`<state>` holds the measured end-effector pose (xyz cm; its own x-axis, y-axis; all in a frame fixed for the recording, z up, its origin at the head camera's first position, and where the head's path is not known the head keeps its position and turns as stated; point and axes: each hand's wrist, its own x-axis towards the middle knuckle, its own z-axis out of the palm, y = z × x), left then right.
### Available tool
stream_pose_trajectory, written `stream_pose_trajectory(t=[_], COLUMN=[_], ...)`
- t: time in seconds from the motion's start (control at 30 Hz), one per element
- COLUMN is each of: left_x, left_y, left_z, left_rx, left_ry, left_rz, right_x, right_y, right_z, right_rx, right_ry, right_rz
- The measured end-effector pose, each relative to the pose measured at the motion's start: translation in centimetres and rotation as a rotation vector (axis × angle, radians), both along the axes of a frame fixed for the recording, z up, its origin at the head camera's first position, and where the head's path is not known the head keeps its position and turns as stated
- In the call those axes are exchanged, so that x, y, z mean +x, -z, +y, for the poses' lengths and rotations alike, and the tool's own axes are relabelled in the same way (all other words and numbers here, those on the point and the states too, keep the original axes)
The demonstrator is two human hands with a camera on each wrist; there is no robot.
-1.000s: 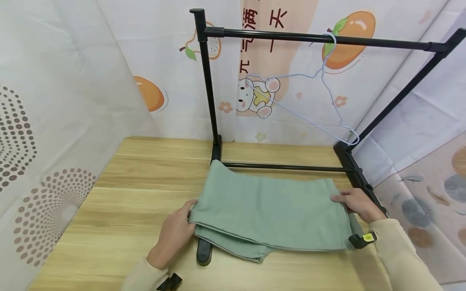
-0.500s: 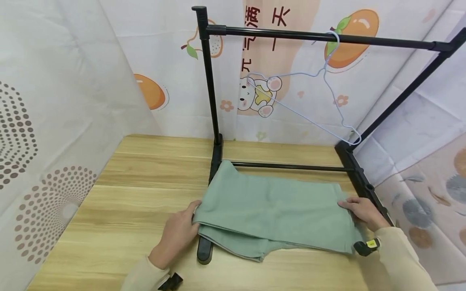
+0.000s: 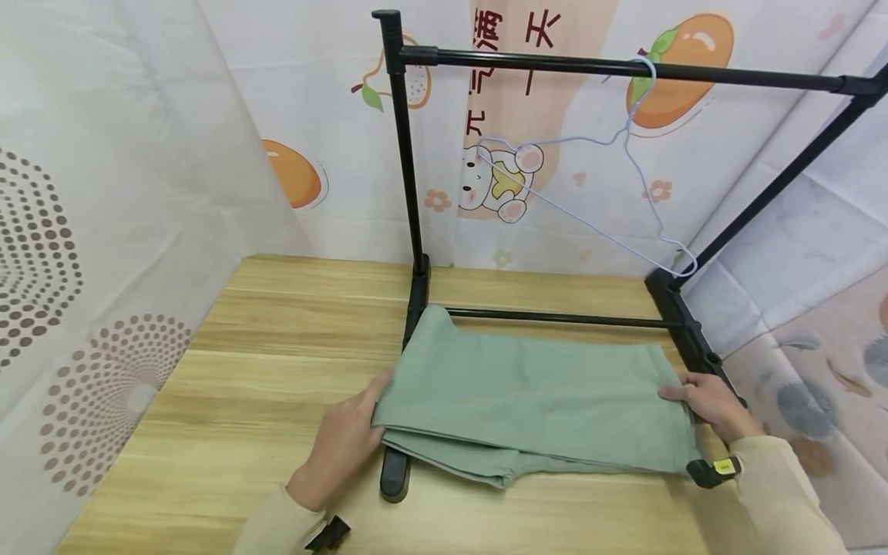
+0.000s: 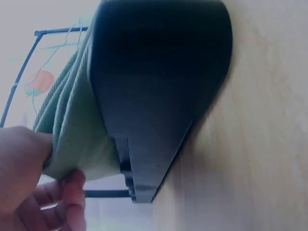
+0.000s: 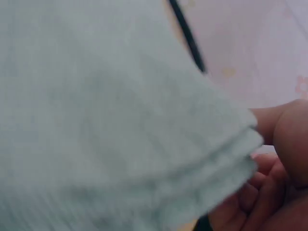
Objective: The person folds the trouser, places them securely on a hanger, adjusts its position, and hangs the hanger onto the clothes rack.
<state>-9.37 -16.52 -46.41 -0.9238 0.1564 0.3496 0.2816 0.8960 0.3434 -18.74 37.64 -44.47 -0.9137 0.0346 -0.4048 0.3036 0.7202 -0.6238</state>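
Observation:
A pair of sage-green trousers (image 3: 541, 401), folded lengthwise into layers, stretches across the foot of the black rack. At its left end, my left hand (image 3: 347, 435) grips the layered edge. The left wrist view shows the thumb and curled fingers (image 4: 72, 185) pinching the cloth (image 4: 91, 144) beside the rack's foot. My right hand (image 3: 713, 402) holds the other end, thumb on top and fingers underneath. In the right wrist view, stacked hems (image 5: 211, 163) lie between thumb and fingers of that hand (image 5: 274, 178).
The black garment rack (image 3: 527, 60) stands on the wooden table (image 3: 291, 308), its left foot (image 3: 395, 474) reaching under the cloth. A pale blue wire hanger (image 3: 627, 139) hangs from the top bar. Printed white curtains (image 3: 125, 193) surround the table on several sides.
The right hand has moved slightly right and down with its end of the trousers. The left hand has shifted a little right. The trousers lie straighter; both hands keep their hold.

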Motion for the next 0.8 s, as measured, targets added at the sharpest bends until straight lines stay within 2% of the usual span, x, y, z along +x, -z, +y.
stream_pose_trajectory(t=[0.1, 0.27, 0.47, 0.7, 0.8], left_x=[0.1, 0.0, -0.2, -0.6, -1.4], left_y=[0.1, 0.0, -0.4, -0.6, -0.7], left_z=[-0.2, -0.3, -0.5, -1.7, -2.0], left_rx=[-0.035, 0.01, 0.165, 0.386, 0.484], left_ry=[0.029, 0.023, 0.012, 0.114, 0.122], left_rz=[-0.009, -0.149, -0.326, -0.514, -0.575], right_x=[0.4, 0.5, 0.5, 0.8, 0.6], right_y=[0.8, 1.4, 0.8, 0.8, 0.9], right_z=[0.4, 0.8, 1.5, 1.6, 1.6], right_rx=[0.009, -0.028, -0.011, -0.022, -0.042], right_ry=[-0.004, 0.053, 0.085, 0.079, 0.068], right_rz=[-0.045, -0.094, -0.103, -0.098, -0.131])
